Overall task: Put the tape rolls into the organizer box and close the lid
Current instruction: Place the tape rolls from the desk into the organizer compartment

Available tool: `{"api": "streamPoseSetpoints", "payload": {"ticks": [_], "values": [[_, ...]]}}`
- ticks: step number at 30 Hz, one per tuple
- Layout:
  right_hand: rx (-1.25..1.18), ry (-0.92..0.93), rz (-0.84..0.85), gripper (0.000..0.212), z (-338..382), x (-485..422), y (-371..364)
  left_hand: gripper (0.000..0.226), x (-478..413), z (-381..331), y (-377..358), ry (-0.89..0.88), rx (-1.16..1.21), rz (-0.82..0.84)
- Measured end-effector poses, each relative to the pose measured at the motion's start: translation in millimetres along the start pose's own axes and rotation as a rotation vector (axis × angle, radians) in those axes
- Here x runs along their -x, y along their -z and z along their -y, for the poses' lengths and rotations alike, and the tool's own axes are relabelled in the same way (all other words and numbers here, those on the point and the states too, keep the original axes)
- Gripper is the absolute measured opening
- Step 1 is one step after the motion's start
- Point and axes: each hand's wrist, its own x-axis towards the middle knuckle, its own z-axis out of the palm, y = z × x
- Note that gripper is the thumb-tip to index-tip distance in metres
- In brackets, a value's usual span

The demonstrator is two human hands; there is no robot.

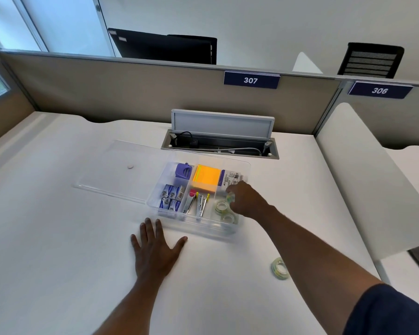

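Covering part of the organizer box (198, 232), the right hand (245, 201) is hiding the spot where its fingertips are meeting a small tape roll (230, 197), so only a sliver of that roll is showing; the fingers are curled in close around it, pinching it over the box's right-hand compartment. Whether the roll is already resting on the compartment floor is hard to make out. Two more tape rolls are lying in that same compartment, one (220, 206) just beside the hand and another (228, 218) nearer the front wall, both clear and partly blurring into the clear plastic. A further tape roll (279, 268) is sitting out on the white bench (58, 238), well apart from the box, to the right of the right forearm. The clear lid (111, 170) is lying flat on the bench to the left of the box, its edges faint against the surface, with a small round white thing (130, 166) showing at it. The left hand (155, 250) is resting palm down on the bench with fingers spread wide, holding nothing, its fingertips just short of the box's front wall. The printing on the packet (231, 178) behind the right hand is too small to read.
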Motion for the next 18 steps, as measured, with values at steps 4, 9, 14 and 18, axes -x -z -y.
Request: {"api": "streamPoseSetpoints", "payload": {"ticks": [4, 9, 14, 18], "values": [[0.061, 0.002, 0.001, 0.052, -0.5, 3.1, -8.4, 0.105, -0.3, 0.6, -1.2, 0.002, -0.004, -0.006], [-0.011, -0.013, -0.212, 0.042, -1.6, 4.5, -2.1, 0.106, -1.3, 1.0, -2.0, 0.006, 0.000, -0.004], [0.003, -0.281, -0.471, 0.027, -18.5, 14.5, 2.8, 0.105, -0.5, 0.4, -1.6, 0.000, 0.002, -0.010], [0.065, -0.565, -0.220, 0.045, -50.4, 33.7, -4.5, 0.105, -0.2, -0.4, 0.0, -0.005, 0.003, -0.008]]}}
